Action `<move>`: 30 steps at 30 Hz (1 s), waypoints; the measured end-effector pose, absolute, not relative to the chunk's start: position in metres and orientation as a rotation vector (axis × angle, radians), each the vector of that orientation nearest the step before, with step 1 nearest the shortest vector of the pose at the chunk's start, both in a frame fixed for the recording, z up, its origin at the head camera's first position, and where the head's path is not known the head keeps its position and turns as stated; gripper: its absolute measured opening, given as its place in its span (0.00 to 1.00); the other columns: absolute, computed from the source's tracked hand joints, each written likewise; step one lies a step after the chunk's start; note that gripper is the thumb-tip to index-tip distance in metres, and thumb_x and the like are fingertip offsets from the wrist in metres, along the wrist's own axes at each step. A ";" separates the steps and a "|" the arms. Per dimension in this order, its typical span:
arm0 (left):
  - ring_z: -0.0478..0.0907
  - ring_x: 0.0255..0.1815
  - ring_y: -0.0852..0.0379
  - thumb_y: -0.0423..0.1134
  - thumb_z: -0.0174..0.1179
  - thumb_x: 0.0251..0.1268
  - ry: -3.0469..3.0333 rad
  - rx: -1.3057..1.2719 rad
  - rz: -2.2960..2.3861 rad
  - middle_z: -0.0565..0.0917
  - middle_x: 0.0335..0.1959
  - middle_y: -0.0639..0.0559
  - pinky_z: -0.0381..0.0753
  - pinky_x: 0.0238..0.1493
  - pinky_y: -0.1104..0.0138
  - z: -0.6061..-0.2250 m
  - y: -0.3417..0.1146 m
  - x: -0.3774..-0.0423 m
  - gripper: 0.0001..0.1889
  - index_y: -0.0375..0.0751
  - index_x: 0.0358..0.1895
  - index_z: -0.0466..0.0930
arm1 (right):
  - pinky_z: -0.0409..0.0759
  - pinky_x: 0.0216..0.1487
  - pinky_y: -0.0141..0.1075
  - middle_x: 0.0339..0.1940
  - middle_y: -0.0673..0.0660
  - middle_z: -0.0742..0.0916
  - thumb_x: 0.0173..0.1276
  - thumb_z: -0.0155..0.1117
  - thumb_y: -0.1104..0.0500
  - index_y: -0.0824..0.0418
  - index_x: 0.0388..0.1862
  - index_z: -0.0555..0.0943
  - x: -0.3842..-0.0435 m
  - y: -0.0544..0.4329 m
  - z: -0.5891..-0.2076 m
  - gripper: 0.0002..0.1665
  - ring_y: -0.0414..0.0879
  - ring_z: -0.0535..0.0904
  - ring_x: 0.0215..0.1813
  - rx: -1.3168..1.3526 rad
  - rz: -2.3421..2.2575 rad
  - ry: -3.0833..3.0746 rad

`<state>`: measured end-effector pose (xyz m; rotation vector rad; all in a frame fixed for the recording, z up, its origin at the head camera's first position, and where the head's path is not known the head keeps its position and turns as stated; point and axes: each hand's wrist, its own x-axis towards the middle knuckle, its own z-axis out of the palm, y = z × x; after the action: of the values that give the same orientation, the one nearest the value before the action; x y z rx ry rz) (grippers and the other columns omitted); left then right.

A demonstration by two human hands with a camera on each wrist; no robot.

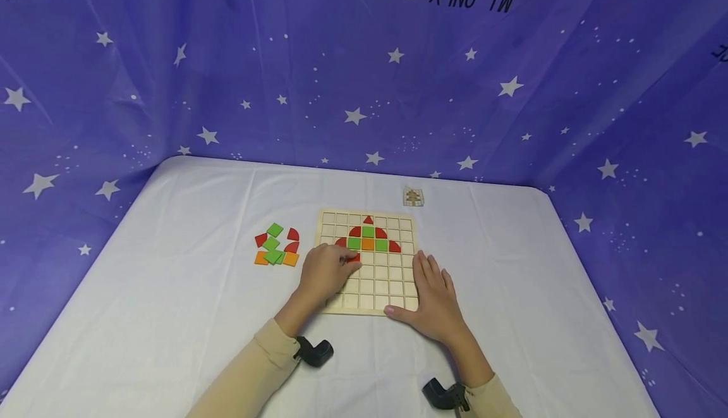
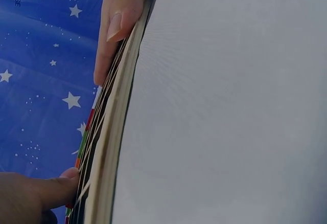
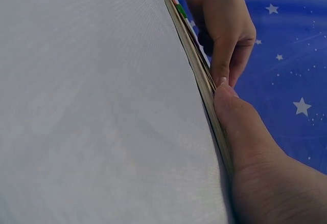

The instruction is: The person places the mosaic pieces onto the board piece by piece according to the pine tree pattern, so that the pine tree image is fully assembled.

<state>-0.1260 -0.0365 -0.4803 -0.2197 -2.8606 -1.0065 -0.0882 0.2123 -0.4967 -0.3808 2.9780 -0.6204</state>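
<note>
A square wooden grid board (image 1: 373, 288) lies on the white table. Its upper rows hold red, green and orange pieces in a stepped, tree-like shape, with an orange square (image 1: 368, 244) near the middle. My left hand (image 1: 325, 270) reaches over the board's left side and pinches a red piece (image 1: 356, 257) just under the lowest coloured row; fingers partly cover it, so its shape cannot be made out. My right hand (image 1: 436, 301) rests along the board's right edge with fingers extended, its thumb (image 3: 230, 104) on the near edge.
Left of the board, loose pieces lie scattered: green squares (image 1: 275, 230), orange squares (image 1: 291, 259) and red pieces (image 1: 292, 234), some overlapping. Behind the board is a small card (image 1: 413, 196) with a tree-like pattern. A purple star-printed curtain (image 1: 318, 89) borders the table.
</note>
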 end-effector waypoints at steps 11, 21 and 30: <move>0.82 0.38 0.52 0.47 0.74 0.54 -2.832 -0.165 -1.020 0.91 0.37 0.53 0.75 0.43 0.58 -0.478 -0.033 -0.126 0.12 0.49 0.41 0.92 | 0.42 0.77 0.60 0.84 0.59 0.50 0.46 0.63 0.17 0.62 0.82 0.44 -0.087 0.213 -0.496 0.79 0.57 0.41 0.84 -0.386 -0.615 2.987; 0.77 0.31 0.57 0.47 0.72 0.57 -2.861 -0.190 -0.989 0.90 0.31 0.56 0.73 0.39 0.61 -0.478 -0.035 -0.123 0.13 0.50 0.44 0.91 | 0.42 0.77 0.60 0.84 0.58 0.49 0.46 0.62 0.17 0.61 0.82 0.44 -0.088 0.213 -0.498 0.78 0.57 0.41 0.84 -0.382 -0.596 2.984; 0.75 0.30 0.57 0.45 0.69 0.61 -2.892 -0.179 -0.978 0.89 0.30 0.54 0.70 0.38 0.63 -0.477 -0.032 -0.122 0.12 0.49 0.46 0.90 | 0.40 0.78 0.58 0.84 0.57 0.49 0.46 0.62 0.16 0.60 0.82 0.42 -0.089 0.213 -0.497 0.79 0.56 0.40 0.84 -0.379 -0.599 2.976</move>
<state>-0.1225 -0.0317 -0.4765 -0.1790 -2.8915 -0.9781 -0.0888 0.2130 -0.4973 -0.3789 2.9760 -0.5993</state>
